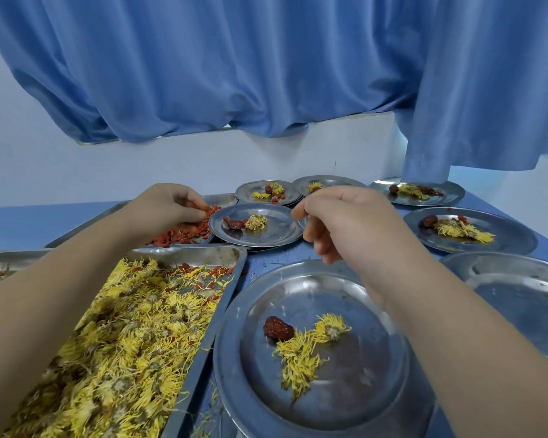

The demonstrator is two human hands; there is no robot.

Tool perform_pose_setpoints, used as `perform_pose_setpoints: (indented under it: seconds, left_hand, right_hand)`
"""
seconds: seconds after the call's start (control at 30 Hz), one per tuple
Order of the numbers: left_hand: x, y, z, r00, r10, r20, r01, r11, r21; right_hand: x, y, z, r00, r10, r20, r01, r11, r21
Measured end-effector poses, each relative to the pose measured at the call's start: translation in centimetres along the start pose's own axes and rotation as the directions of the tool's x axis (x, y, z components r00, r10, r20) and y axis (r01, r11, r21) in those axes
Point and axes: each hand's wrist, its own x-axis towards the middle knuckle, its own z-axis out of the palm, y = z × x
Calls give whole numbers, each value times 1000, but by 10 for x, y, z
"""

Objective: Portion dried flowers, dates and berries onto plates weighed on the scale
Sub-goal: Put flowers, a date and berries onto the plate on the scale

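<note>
A person's left hand [168, 205] pinches red berries [187, 233] from the far steel tray [86, 224], fingers curled into the heap. The right hand [345, 222] hovers loosely curled beside the middle plate [276, 230]; whether it holds anything cannot be told. A small pinch, carried straight right to that plate, would best keep the weight in check. The plate holds a date [233, 224] and one flower [256, 222]. The near tray [203, 339] brims with yellow dried flowers [124, 327]; the near plate [345, 390] carries a date and flowers.

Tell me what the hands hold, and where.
Left hand pinches red berries between thumb and fingertips. Right hand has curled fingers; whether it holds anything cannot be told.
</note>
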Motion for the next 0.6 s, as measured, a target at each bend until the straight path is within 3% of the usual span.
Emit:
perform_pose_setpoints:
  seconds: [0.1, 0.33, 0.6]
  left_hand:
    - [-29, 31, 19, 989, 43, 143, -29, 995, -96]
    - [-82, 88, 69, 900, 194, 390, -160, 980, -118]
    - [-103, 105, 88, 860, 210, 466, -230, 973, -14]
  right_hand:
    - [0, -7, -6, 1000, 5, -21, -5, 1000, 27]
    - [-2, -22, -21, 996, -26, -80, 37, 990, 138]
    - [-7, -30, -30, 994, -48, -98, 59, 991, 123]
